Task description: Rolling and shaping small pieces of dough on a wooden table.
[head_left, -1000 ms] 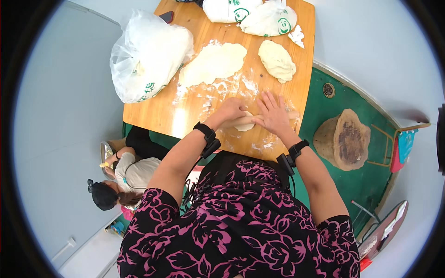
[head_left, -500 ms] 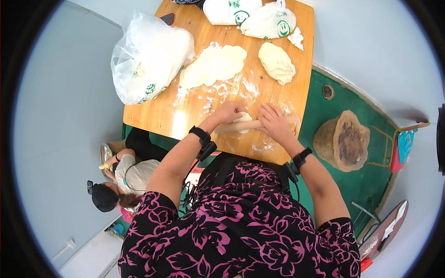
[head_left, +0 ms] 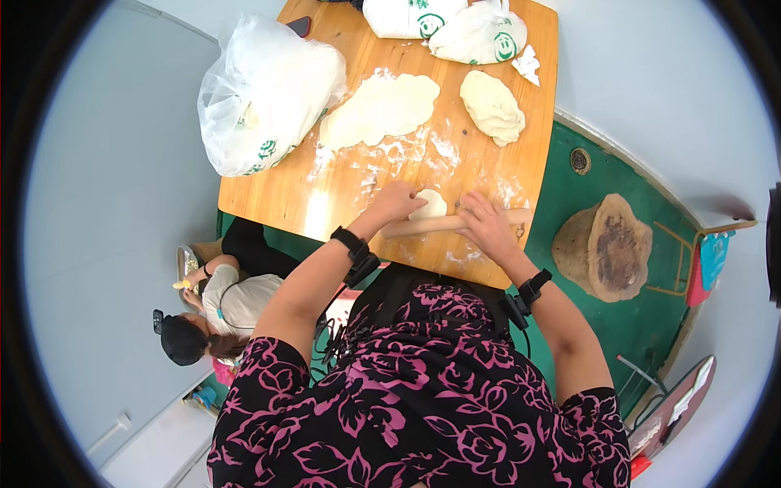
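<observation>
Near the front edge of the wooden table, a small round of dough (head_left: 429, 204) lies flat. My left hand (head_left: 395, 201) pinches its left edge between curled fingers. Just on the near side of the dough is a pale wooden rolling pin (head_left: 421, 226), lying crosswise. My right hand (head_left: 486, 223) grips the pin from above toward its right end, hiding part of it. Farther off lie a large flattened sheet of dough (head_left: 382, 110) and a thick oval lump of dough (head_left: 492, 107).
White flour is scattered over the table (head_left: 272, 198). Big plastic bag (head_left: 272, 98) at left; two smaller bags (head_left: 478, 34) (head_left: 413, 16) and crumpled tissue (head_left: 527, 65) at the back. A tree-stump block (head_left: 606, 248) stands right; a person (head_left: 236, 301) sits left, holding something yellow.
The rolling pin has come back toward me, off the middle of the dough, so more of the round shows. My left hand stays at its edge. The whole view has shifted slightly.
</observation>
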### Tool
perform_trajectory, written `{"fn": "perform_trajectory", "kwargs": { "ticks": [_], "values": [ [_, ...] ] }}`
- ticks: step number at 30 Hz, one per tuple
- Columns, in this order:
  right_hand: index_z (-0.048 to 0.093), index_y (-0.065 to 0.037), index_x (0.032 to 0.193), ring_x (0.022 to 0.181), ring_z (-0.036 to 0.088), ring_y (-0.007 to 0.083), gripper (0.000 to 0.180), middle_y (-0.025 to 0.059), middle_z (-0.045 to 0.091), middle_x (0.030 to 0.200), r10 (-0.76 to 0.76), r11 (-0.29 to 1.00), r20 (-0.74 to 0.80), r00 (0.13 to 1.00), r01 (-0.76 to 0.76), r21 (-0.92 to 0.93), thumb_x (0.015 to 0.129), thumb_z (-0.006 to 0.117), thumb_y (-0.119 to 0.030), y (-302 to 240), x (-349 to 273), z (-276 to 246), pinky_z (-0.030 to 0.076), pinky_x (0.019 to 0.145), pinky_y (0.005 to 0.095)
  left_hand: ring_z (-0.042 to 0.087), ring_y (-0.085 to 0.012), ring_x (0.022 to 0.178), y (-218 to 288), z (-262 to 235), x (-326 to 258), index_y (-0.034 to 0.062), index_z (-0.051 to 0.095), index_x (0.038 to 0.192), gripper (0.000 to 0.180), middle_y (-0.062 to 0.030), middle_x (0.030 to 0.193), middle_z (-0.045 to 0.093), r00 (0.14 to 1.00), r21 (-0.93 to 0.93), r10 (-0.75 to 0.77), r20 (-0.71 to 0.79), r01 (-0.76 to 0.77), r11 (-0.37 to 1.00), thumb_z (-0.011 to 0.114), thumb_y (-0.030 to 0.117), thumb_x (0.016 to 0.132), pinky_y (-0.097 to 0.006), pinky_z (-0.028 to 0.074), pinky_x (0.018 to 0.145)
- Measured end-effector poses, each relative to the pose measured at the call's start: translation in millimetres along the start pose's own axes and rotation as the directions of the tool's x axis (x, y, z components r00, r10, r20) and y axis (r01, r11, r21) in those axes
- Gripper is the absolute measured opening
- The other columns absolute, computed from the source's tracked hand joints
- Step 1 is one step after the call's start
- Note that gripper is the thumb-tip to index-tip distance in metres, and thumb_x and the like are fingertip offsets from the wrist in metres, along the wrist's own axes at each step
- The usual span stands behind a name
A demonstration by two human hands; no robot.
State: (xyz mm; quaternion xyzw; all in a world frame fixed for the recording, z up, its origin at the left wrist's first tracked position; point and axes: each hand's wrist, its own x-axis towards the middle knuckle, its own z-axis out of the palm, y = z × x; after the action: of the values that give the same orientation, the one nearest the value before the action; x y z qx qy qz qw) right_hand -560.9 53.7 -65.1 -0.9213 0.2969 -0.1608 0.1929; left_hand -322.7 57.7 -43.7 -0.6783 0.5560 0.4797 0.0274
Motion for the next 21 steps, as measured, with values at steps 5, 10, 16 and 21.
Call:
{"fn": "perform_trajectory", "kwargs": {
  "ticks": [5, 10, 16, 21],
  "values": [
    [0.053, -0.007, 0.109, 0.12, 0.037, 0.0238, 0.049, 0.0089, 0.044, 0.124, -0.006, 0.982, 0.03, 1.0, 0.012, -0.188, 0.074, 0.059, -0.04, 1.9, 29.1, 1.9, 0.025, 0.098, 0.0442, 0.06, -0.0293, 0.073, -7.0, 21.1, 22.7, 0.004, 0.066, 0.079, 0.031, -0.0144, 0.073, 0.062, 0.958, 0.232, 0.158, -0.239, -0.102, 0.967, 0.062, 0.033, 0.068, -0.038, 0.047, 0.062],
    [0.046, -0.006, 0.12, 0.125, 0.03, 0.0234, 0.058, 0.0106, 0.038, 0.131, 0.196, 0.93, -0.017, 0.981, -0.191, -0.315, 0.08, 0.047, -0.048, 9.7, 46.3, 8.0, 0.016, 0.101, 0.0526, 0.059, -0.0288, 0.077, 5.2, 2.3, 13.4, 0.0074, 0.066, 0.084, 0.032, -0.0141, 0.083, 0.062, 0.976, 0.097, 0.111, -0.185, -0.094, 0.991, 0.061, 0.035, 0.068, -0.037, 0.046, 0.066],
    [0.044, -0.005, 0.122, 0.127, 0.028, 0.0243, 0.059, 0.0106, 0.036, 0.133, 0.142, 0.962, 0.059, 0.988, -0.124, -0.243, 0.08, 0.046, -0.047, -16.5, -0.1, 9.2, 0.015, 0.1, 0.0542, 0.06, -0.0299, 0.074, -3.9, 5.0, 7.3, 0.0062, 0.067, 0.082, 0.027, -0.0152, 0.076, 0.062, 0.977, 0.101, 0.093, -0.193, -0.075, 0.992, 0.06, 0.028, 0.068, -0.039, 0.047, 0.065],
    [0.044, -0.007, 0.123, 0.127, 0.027, 0.0251, 0.059, 0.0114, 0.035, 0.134, 0.185, 0.935, -0.012, 0.983, -0.179, -0.306, 0.08, 0.046, -0.048, 10.3, 44.8, 10.6, 0.015, 0.1, 0.0542, 0.06, -0.0284, 0.076, -4.5, 7.4, 16.0, 0.0069, 0.065, 0.083, 0.032, -0.013, 0.079, 0.063, 0.974, 0.141, 0.087, -0.21, -0.058, 0.988, 0.06, 0.035, 0.069, -0.038, 0.046, 0.065]
  ]
}}
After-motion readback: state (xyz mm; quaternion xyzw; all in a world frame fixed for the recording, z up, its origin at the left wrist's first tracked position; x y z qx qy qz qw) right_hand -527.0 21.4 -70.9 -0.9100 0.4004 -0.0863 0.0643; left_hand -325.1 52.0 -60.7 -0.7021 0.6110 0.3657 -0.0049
